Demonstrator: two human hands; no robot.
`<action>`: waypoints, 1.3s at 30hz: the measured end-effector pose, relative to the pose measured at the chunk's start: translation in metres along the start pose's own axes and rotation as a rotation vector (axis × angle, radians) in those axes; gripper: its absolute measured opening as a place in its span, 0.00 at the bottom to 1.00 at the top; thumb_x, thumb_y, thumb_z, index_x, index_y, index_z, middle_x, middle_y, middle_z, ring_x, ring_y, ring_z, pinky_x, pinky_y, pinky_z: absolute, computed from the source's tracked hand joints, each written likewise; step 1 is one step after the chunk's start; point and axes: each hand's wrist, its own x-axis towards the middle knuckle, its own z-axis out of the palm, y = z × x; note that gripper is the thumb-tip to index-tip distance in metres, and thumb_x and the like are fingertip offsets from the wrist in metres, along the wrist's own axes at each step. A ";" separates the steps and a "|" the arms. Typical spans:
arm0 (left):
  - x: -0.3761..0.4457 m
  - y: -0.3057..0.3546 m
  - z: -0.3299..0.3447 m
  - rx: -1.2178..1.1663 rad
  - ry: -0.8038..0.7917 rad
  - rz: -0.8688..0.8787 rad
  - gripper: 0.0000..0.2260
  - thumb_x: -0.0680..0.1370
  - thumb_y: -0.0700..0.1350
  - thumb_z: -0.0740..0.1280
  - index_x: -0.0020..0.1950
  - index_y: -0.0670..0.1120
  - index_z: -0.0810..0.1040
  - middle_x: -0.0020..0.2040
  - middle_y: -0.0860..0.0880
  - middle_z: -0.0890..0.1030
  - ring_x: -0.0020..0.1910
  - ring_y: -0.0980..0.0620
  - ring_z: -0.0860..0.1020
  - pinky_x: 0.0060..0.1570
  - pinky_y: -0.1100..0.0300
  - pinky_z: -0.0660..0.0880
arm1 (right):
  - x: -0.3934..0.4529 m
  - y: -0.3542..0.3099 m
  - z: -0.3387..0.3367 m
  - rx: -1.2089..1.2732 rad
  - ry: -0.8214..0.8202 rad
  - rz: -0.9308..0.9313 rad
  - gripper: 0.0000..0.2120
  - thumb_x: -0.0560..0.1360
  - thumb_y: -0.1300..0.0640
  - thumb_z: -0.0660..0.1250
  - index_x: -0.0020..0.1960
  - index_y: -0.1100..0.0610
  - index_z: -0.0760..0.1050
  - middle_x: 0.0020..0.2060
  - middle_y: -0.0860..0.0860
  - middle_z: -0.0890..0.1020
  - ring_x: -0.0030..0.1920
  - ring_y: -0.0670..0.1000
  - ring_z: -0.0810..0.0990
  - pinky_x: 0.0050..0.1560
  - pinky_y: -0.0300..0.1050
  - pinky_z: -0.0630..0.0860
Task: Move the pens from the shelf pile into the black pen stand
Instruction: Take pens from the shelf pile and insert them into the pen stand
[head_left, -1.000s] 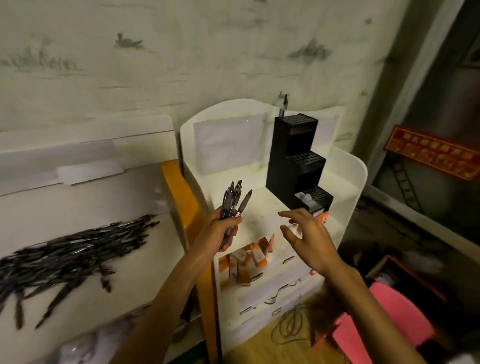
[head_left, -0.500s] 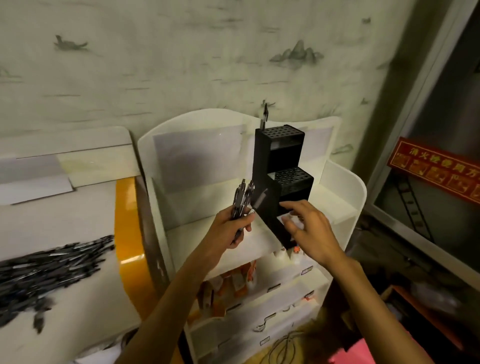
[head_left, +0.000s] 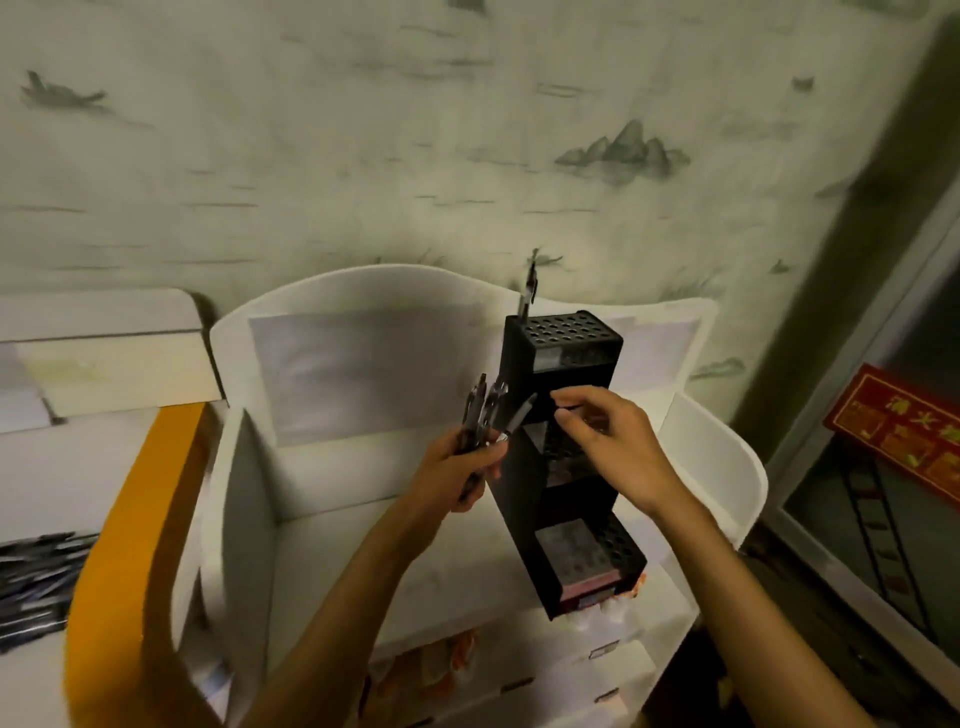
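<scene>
The black three-tier pen stand (head_left: 563, 338) stands on the white shelf unit (head_left: 717, 457), its tops full of holes. A single pen (head_left: 529, 291) sticks up from the top tier's back left corner. My left hand (head_left: 457, 467) grips a small bunch of dark pens (head_left: 480, 415) just left of the stand, tips pointing up. One pen leans right toward my right hand (head_left: 618, 447), which hovers in front of the middle tier. Its thumb and forefinger are slightly apart beside that pen's upper end. The pen pile (head_left: 36, 577) lies at the far left edge.
An orange panel (head_left: 140, 519) separates the left shelf from the white unit. Lower trays of the unit hold small orange and white items (head_left: 452, 654). A red sign (head_left: 904, 436) hangs at the right. The painted wall is close behind.
The view has swung right and closer to the stand. Both hands have risen, and my right hand has moved from the lowest tier up to the leaning pen's end.
</scene>
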 end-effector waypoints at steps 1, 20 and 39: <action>0.006 0.002 0.001 -0.008 0.001 0.002 0.10 0.80 0.46 0.66 0.56 0.40 0.76 0.35 0.47 0.77 0.26 0.54 0.68 0.26 0.63 0.64 | 0.009 0.000 -0.001 0.039 -0.011 -0.003 0.10 0.78 0.55 0.68 0.59 0.48 0.80 0.53 0.42 0.82 0.51 0.38 0.79 0.49 0.27 0.73; 0.069 0.031 0.064 -0.006 0.164 0.108 0.06 0.80 0.43 0.67 0.46 0.43 0.76 0.32 0.46 0.75 0.25 0.51 0.64 0.30 0.49 0.52 | 0.127 0.034 -0.023 0.409 -0.386 -0.066 0.05 0.75 0.56 0.72 0.50 0.55 0.83 0.43 0.49 0.86 0.47 0.48 0.84 0.52 0.41 0.78; 0.077 0.038 0.059 0.009 0.279 0.137 0.05 0.82 0.43 0.65 0.51 0.42 0.77 0.36 0.44 0.75 0.25 0.52 0.64 0.24 0.61 0.58 | 0.199 0.024 -0.056 0.647 0.101 -0.016 0.08 0.78 0.58 0.68 0.53 0.63 0.77 0.44 0.58 0.85 0.40 0.57 0.86 0.42 0.49 0.83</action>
